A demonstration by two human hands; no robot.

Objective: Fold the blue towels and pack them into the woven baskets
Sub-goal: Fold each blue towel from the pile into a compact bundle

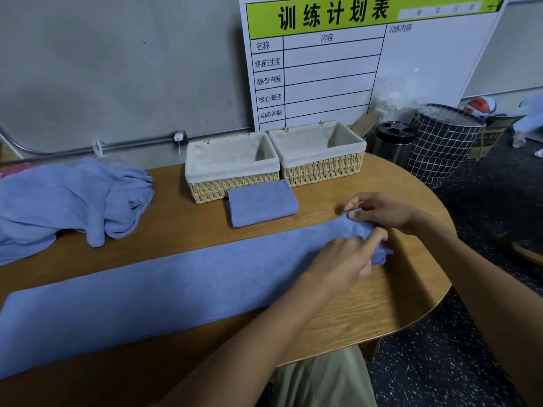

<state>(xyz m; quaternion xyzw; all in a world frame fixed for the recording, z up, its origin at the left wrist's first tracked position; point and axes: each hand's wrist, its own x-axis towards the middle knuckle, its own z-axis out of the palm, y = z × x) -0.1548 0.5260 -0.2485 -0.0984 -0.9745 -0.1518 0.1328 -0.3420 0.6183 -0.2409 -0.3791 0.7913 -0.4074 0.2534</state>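
**A:** Blue towel strip (164, 286) takes up most of the tabletop (382, 306), folded lengthwise into one long flat band running left to right, soft fuzzy microfibre by the look of it. The unfolded pile (67, 198) sits crumpled at the far left. Both woven baskets (232, 168) (318, 152) are side by side at the back, straw weave with pale cloth liners, nothing in them yet.

**B:** And one finished folded towel (263, 202) lies flat right against the front of the left basket. What are the hands doing?

**A:** Both are at the strip's right end. Right hand (385, 211) has its fingers pinched on the far corner, left hand (349, 257) has fingers closed on the bunched near corner.

**B:** Best bet is probably to square those two corners first, then carry the end over evenly so the edges line up. That fabric looks limp, so it'll likely slump if only one corner leads.
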